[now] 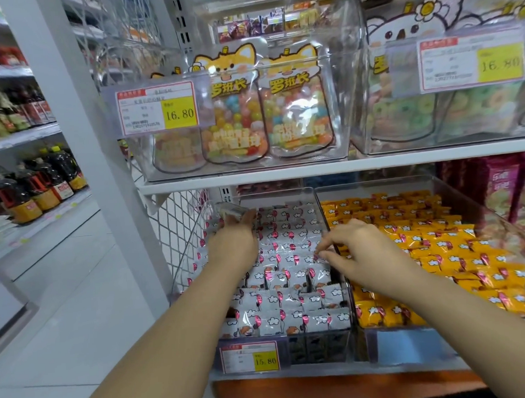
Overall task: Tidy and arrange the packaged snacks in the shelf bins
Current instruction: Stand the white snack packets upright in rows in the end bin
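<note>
While both hands reach into the clear bin (322, 349) of white packets (289, 288), the left hand (233, 242) lies over the far-left rows, fingers stretched toward a blurred packet (230, 210) at their tips; whether they grip it cannot be told. The right hand (358, 248) has thumb and fingers curled together, pinching 1 white packet (317, 255) at its fingertips; orange packets (437, 245) fill the neighbouring bin (405, 183) to its right.

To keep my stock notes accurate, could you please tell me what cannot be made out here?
- Head view, left hand: motion blur hides whether its grip holds a white packet.
- Small print on the upper price label: too blurred; only 16.80 reads.
- Right edge cuts off the ring-sweets bin.
</note>
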A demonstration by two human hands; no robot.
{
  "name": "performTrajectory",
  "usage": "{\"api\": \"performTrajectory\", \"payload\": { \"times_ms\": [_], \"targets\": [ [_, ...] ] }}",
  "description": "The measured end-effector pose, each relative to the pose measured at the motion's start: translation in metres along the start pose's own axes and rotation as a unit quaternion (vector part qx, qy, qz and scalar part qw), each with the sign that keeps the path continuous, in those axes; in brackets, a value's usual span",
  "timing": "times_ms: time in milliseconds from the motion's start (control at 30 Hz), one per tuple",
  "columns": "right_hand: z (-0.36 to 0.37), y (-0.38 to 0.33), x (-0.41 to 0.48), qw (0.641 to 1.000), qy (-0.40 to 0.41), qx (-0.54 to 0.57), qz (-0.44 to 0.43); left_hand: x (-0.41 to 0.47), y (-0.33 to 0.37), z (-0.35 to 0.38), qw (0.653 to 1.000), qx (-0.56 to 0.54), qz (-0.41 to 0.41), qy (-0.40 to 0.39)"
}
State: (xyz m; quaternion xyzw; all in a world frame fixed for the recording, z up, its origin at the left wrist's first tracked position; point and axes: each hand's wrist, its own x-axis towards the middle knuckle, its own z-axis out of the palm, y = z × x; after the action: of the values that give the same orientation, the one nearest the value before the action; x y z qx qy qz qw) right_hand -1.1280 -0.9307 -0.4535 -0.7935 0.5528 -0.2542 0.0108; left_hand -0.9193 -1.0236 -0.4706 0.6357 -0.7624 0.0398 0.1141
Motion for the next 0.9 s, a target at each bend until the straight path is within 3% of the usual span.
{"api": "performTrajectory", "payload": {
  "times_ms": [133,333,767,900],
  "targets": [
    [0.0,0.002,0.0,1.0,-0.006,0.01,-0.003,0.01,0.004,0.008,0.998,0.048,-0.034,0.022],
    [-0.002,0.0,-0.002,1.0,-0.018,0.015,-0.004,0.016,0.004,0.014,0.992,-0.013,-0.017,0.123],
    [-0.004,-0.003,-0.004,0.999,-0.034,0.02,0.001,0.011,0.0,0.006,0.988,-0.065,-0.039,0.131],
    [-0.004,-0.003,-0.004,0.999,-0.031,0.017,-0.001,0.004,0.002,-0.003,0.974,-0.138,0.013,0.179]
  ]
}}
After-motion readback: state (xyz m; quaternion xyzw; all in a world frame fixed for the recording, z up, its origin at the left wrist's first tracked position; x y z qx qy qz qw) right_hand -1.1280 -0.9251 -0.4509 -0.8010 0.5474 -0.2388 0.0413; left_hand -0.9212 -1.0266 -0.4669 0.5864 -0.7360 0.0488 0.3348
